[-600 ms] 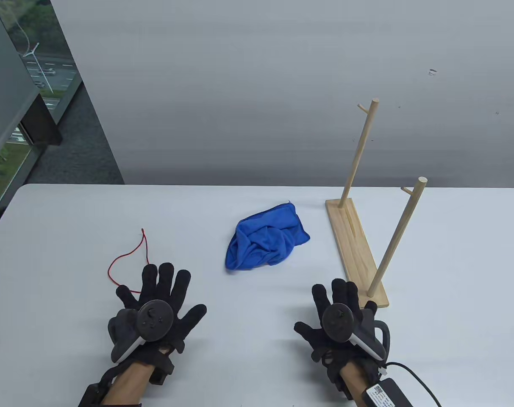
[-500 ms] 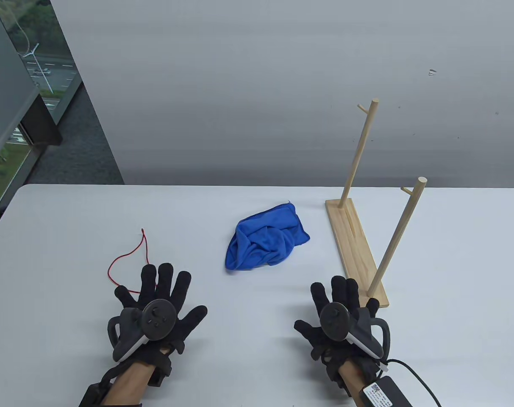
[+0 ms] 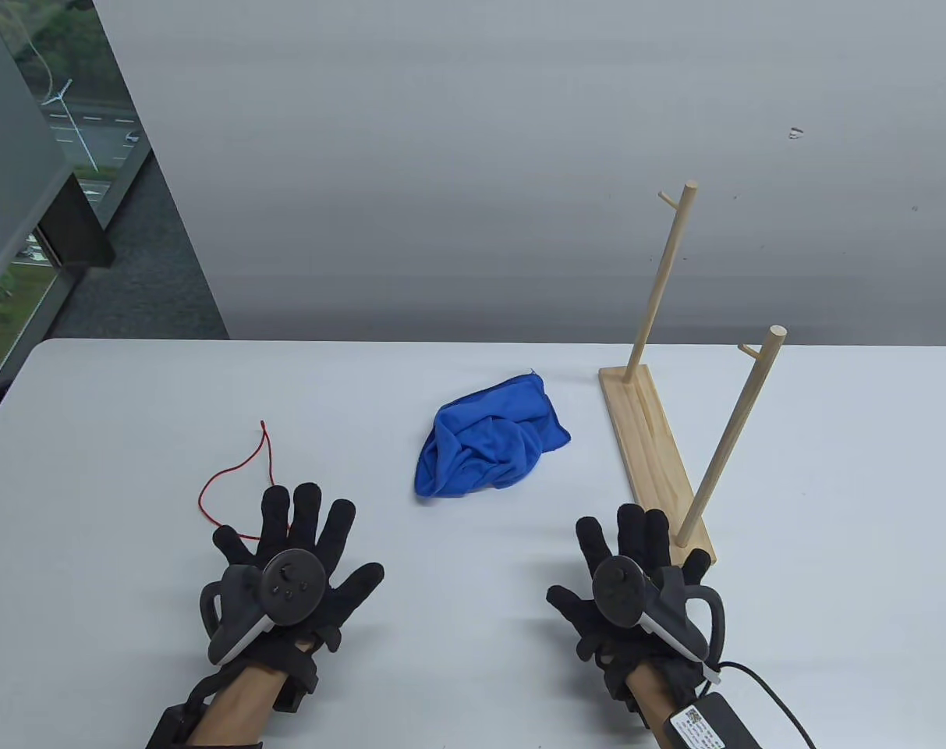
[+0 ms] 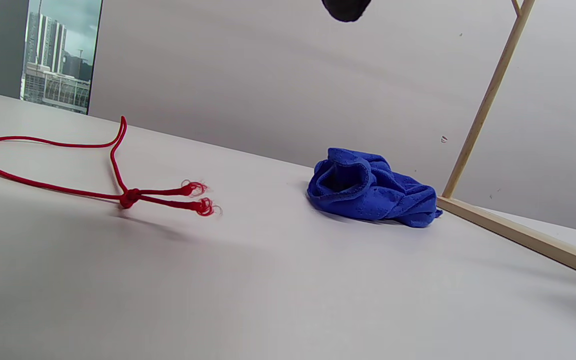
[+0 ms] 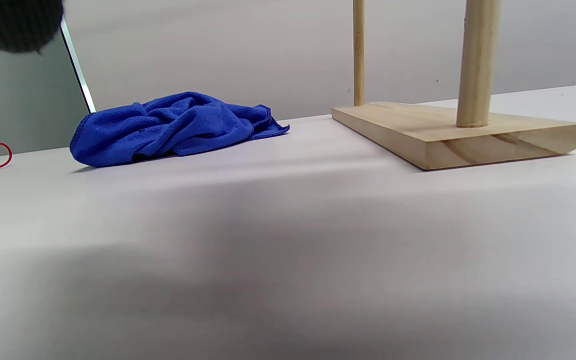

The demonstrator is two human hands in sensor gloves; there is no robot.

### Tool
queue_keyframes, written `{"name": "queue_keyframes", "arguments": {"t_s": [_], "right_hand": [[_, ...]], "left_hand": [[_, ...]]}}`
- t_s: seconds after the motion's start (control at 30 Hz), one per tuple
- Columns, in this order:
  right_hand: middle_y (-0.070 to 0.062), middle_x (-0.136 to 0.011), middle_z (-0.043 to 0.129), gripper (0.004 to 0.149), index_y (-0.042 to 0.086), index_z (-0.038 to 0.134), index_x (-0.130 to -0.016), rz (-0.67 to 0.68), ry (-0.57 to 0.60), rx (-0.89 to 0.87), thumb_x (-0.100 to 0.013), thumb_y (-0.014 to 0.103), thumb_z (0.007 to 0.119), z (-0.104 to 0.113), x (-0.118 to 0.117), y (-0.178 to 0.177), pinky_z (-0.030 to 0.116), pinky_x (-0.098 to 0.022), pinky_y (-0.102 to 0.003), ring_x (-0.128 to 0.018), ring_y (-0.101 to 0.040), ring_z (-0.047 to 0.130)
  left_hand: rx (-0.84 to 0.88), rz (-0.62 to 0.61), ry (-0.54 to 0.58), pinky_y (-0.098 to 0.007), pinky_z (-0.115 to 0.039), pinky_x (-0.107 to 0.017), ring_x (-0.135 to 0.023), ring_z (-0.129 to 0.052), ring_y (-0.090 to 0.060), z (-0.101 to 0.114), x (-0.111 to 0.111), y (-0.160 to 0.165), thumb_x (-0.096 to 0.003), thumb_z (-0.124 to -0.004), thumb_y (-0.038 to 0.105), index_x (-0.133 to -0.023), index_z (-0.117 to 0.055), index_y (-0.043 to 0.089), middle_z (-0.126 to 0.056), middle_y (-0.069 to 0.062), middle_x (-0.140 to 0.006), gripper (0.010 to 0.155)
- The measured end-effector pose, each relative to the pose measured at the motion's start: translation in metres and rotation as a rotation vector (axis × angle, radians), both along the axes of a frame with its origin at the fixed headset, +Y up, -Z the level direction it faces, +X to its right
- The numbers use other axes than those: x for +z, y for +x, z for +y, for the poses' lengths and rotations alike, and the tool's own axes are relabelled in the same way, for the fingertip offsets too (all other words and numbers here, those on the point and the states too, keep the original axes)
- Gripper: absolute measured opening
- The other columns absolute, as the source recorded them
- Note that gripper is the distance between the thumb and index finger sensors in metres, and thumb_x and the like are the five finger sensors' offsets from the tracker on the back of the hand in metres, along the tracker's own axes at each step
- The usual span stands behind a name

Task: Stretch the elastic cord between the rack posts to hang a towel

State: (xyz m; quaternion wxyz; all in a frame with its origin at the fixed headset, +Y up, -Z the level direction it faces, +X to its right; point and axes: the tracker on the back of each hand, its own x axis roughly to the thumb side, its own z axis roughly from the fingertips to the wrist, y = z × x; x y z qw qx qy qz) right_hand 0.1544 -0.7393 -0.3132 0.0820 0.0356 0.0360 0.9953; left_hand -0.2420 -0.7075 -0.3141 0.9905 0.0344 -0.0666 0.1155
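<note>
Both hands wear black knitted-looking sensor gloves that cover every finger to the tip. The left hand (image 3: 297,562) carries a tracker (image 3: 274,597) strapped across its back: a dark round face with a small stick and a few buttons, a dark grey ring and a pale grey handle. The right hand (image 3: 628,581) bears a matching tracker (image 3: 644,597), its round face plain except for one small stick. Black straps wrap each wrist. A black box (image 3: 706,722) with a white printed label, possibly a code, sits on the right forearm, and a thin black cable (image 3: 769,690) loops out from it. The forearms are otherwise unsleeved.
</note>
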Motion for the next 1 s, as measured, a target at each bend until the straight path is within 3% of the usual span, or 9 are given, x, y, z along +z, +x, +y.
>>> {"name": "queue_keyframes", "arguments": {"t_s": [0.57, 1.0], "right_hand": [[-0.008, -0.104, -0.010, 0.087, 0.039, 0.014, -0.104, -0.037, 0.076, -0.087, -0.042, 0.077, 0.062, 0.014, 0.005, 0.011, 0.008, -0.054, -0.079, -0.103, -0.041, 0.000], [-0.016, -0.107, 0.010, 0.085, 0.030, 0.024, -0.105, -0.102, 0.285, -0.171, -0.044, 0.069, 0.067, 0.034, 0.017, 0.025, 0.026, -0.061, -0.077, -0.102, -0.042, 0.029]], "left_hand": [[-0.005, -0.011, -0.009, -0.077, -0.009, -0.061, -0.116, -0.013, -0.037, -0.001, -0.001, 0.003, -0.0356, -0.050, 0.091, -0.113, -0.046, 0.042, -0.026, -0.002, -0.126, 0.092], [0.017, -0.017, -0.002, -0.077, -0.009, -0.061, -0.116, -0.012, -0.036, -0.001, 0.000, 0.002, -0.0366, -0.051, 0.089, -0.113, -0.046, 0.042, -0.025, -0.002, -0.126, 0.090]]}}
